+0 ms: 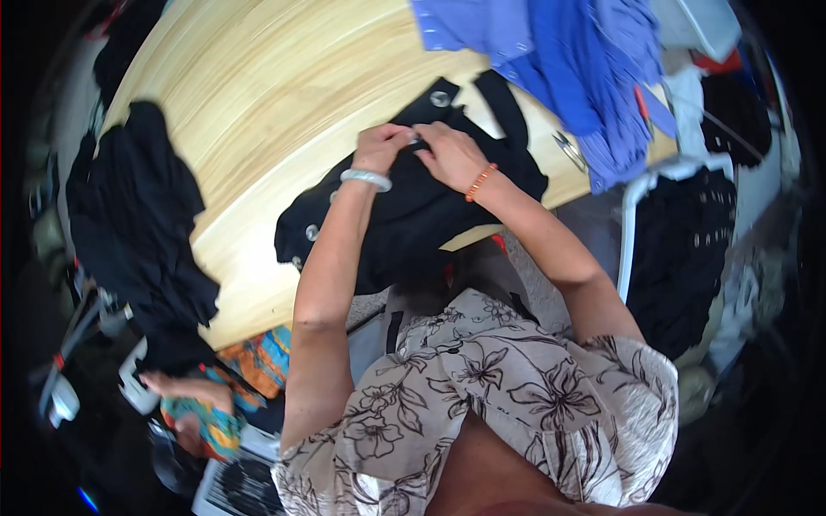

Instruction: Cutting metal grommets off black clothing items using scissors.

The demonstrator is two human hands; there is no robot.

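A: What is the head view showing us?

B: Both hands are working on a black garment (404,219), which is lying on the near edge of the wooden table (215,112), partly overhanging toward the wearer's lap. The left hand (379,148) is pinching the cloth between thumb and fingers, and the right hand (452,155) is gripping it just beside, the fingertips nearly meeting.

A: What are they meeting over?

B: A small shiny button, it seems, though the fingers are partly covering it. Another round button (440,99) is showing beyond the hands, and one more (311,232) is sitting lower down to the left.

A: So which step is in hand?

B: I'm judging that they are fastening or checking that one button; which of the two, I can't tell.

A: And the next move?

B: Probably it's calling for a steady left pinch while the right thumb is working the button or the edge around it. The loose cloth could be dragging off the table edge, so some slack would be helping.
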